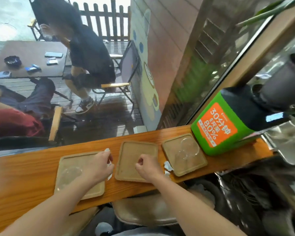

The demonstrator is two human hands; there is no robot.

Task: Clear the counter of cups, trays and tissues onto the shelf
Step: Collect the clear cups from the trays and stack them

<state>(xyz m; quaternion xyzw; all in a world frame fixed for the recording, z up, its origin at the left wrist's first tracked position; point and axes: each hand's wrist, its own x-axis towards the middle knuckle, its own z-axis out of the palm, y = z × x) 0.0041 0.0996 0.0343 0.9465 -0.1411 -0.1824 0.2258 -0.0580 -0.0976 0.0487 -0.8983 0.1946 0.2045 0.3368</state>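
Three tan square trays lie in a row on the orange wooden counter (24, 181). The left tray (68, 160) carries a clear glass cup (70, 174) lying low on it. The middle tray (131, 150) is bare. The right tray (191, 166) holds a clear glass cup (187, 149). My left hand (99, 166) is over the left tray's right edge and pinches white tissue (107, 150). My right hand (146, 166) hovers over the middle tray with fingers curled, holding nothing I can see. More crumpled tissue (168, 166) lies between the middle and right trays.
A green box with an orange label (216, 126) stands at the counter's right end beside a black machine (262, 106). Beyond the glass, people sit on chairs at a table (29, 60). Stools (143, 212) stand under the counter.
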